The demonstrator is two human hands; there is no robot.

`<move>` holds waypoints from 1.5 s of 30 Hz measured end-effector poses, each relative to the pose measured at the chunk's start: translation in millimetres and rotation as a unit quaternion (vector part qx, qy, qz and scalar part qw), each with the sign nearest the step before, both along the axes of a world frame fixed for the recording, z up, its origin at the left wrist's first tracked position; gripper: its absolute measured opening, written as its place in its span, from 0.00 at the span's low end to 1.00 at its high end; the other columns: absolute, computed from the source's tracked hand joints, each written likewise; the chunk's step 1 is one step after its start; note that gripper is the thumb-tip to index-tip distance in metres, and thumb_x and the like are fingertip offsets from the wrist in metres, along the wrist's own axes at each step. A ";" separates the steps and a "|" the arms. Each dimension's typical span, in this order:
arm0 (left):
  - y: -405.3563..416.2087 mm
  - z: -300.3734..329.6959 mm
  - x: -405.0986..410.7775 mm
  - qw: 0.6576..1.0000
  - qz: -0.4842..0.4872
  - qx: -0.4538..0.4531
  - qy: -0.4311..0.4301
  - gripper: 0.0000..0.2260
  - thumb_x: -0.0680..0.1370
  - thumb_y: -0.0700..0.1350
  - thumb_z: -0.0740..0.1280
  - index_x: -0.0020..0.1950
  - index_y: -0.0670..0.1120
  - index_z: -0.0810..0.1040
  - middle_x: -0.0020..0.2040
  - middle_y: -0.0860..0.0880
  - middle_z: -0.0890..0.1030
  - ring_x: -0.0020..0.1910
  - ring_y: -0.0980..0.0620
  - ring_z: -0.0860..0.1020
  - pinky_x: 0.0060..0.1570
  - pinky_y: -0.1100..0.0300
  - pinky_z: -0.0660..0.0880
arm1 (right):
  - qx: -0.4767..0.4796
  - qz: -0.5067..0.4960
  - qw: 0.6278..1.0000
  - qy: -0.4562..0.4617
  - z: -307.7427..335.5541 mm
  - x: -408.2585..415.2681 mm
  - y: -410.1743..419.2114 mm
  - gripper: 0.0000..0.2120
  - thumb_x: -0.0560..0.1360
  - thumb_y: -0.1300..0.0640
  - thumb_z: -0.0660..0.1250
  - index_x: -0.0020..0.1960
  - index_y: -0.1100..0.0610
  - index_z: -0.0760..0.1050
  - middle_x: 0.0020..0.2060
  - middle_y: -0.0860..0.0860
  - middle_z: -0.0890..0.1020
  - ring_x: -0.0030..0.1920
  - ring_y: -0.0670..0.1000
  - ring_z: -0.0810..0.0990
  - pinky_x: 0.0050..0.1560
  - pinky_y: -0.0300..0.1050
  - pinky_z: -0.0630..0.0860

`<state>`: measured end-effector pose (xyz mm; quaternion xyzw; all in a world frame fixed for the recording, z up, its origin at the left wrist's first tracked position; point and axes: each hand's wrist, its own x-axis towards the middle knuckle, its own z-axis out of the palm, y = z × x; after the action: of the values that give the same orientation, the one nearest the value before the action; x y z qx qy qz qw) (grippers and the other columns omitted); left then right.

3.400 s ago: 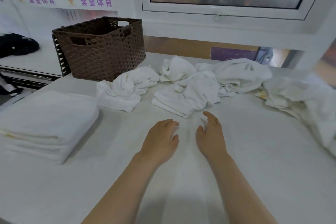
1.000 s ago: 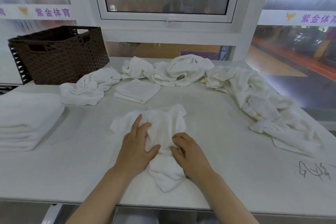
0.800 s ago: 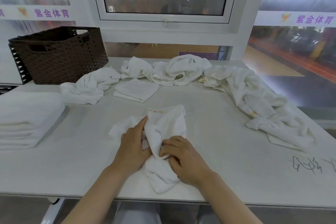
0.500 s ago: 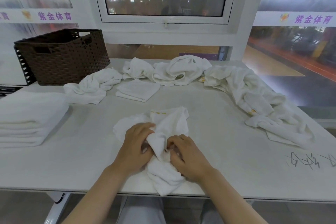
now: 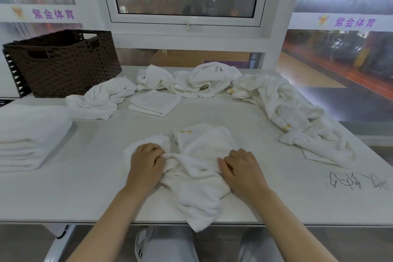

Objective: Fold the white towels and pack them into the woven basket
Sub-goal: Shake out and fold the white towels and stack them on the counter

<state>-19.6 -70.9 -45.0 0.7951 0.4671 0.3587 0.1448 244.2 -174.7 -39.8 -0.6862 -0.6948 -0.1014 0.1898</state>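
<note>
**Now: both hands on a crumpled towel at the bench's near edge**

Person stands at a white bench [image 5: 85, 187], seen from their own head height. Left hand [image 5: 146, 164] curled shut on a bunched fold at the left side of a rumpled white towel [image 5: 197, 176]; fingers closed around the cloth. Right hand [image 5: 242, 170] lies on the towel's right side, fingers bent and pinching the fabric. Hands set apart, the towel's twisted middle between them.

Towel not flat. Far part spread loosely on the bench, a small yellow mark near its far edge. Near corner droops over the bench's front lip.

Woven basket [image 5: 63, 64], dark brown, sits at the far left corner of the bench, well apart from the hands. Inside not visible from this angle.

Stack of folded towels [image 5: 29, 134] at the left edge, neat, several layers. One small folded towel [image 5: 155, 102] lies alone past the worked towel, toward the window.

Unfolded towels: a crumpled one [image 5: 100, 98] just beside the basket's front corner; a heap [image 5: 195, 78] along the far edge under the window; a long tangled pile [image 5: 297, 112] running down the right side.

Dark handwriting [image 5: 353, 181] scrawled on the bench surface, near right. Illegible.
</note>
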 end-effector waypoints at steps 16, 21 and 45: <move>22.8 16.2 0.5 0.976 0.079 -0.195 0.063 0.31 0.78 0.50 0.67 0.78 0.48 0.59 0.77 0.46 0.60 0.66 0.44 0.73 0.63 0.52 0.69 | -0.229 -0.208 0.925 0.221 56.4 45.9 49.3 0.20 0.80 0.45 0.59 0.64 0.58 0.72 0.59 0.55 0.77 0.56 0.56 0.76 0.48 0.44 0.69; 23.4 13.2 7.6 0.975 0.129 -0.163 0.077 0.28 0.78 0.55 0.65 0.76 0.49 0.63 0.70 0.47 0.72 0.66 0.46 0.73 0.60 0.53 0.69 | -0.226 -0.203 0.912 0.276 46.2 30.2 85.8 0.21 0.76 0.41 0.63 0.35 0.54 0.62 0.32 0.49 0.68 0.35 0.53 0.70 0.30 0.44 0.61; 7.6 7.9 0.3 0.986 0.077 0.047 -0.137 0.04 0.78 0.42 0.70 0.51 0.48 0.82 0.50 0.54 0.70 0.52 0.52 0.69 0.48 0.75 0.65 | -0.029 0.098 0.886 0.452 35.3 -84.6 83.1 0.20 0.71 0.71 0.55 0.49 0.47 0.71 0.47 0.44 0.82 0.47 0.44 0.79 0.44 0.36 0.72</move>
<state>-19.3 -63.3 -37.1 0.7061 0.4854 0.4957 0.1415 159.5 -91.6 -4.5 -0.5913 -0.6001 0.2587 0.4726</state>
